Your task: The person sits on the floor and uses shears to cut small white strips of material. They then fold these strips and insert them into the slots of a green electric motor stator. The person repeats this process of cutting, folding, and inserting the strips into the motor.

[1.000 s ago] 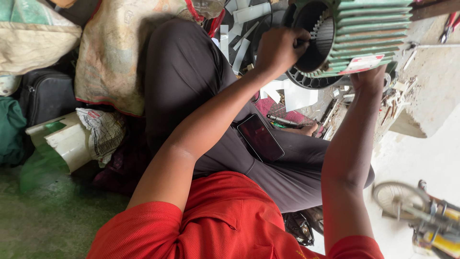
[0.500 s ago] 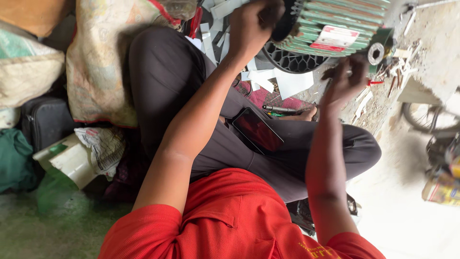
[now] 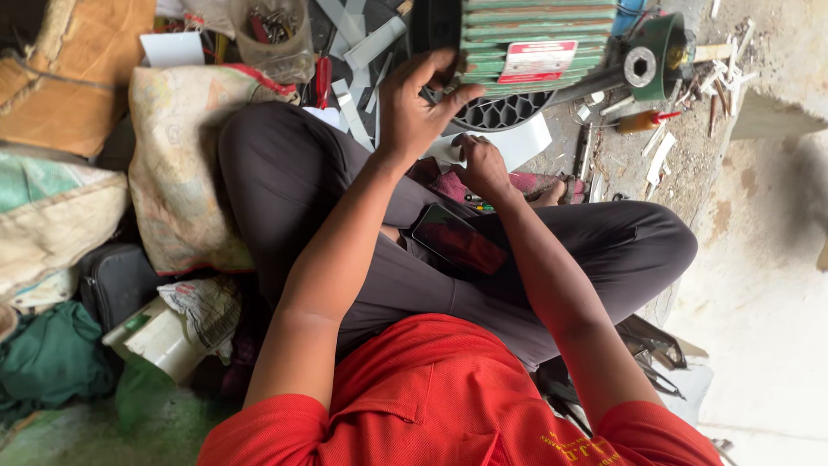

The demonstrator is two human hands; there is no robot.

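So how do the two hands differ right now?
The left hand is raised, fingers spread, gripping the ribbed edge of the green motor; the right hand sits lower, below the motor's dark grille, curled near a white sheet. The left hand clearly touches the motor; whether the right hand holds anything cannot be told. Both are bare.

Red short-sleeved shirt (image 3: pixel 448 397); dark grey trousers (image 3: pixel 293 181); bare forearms.
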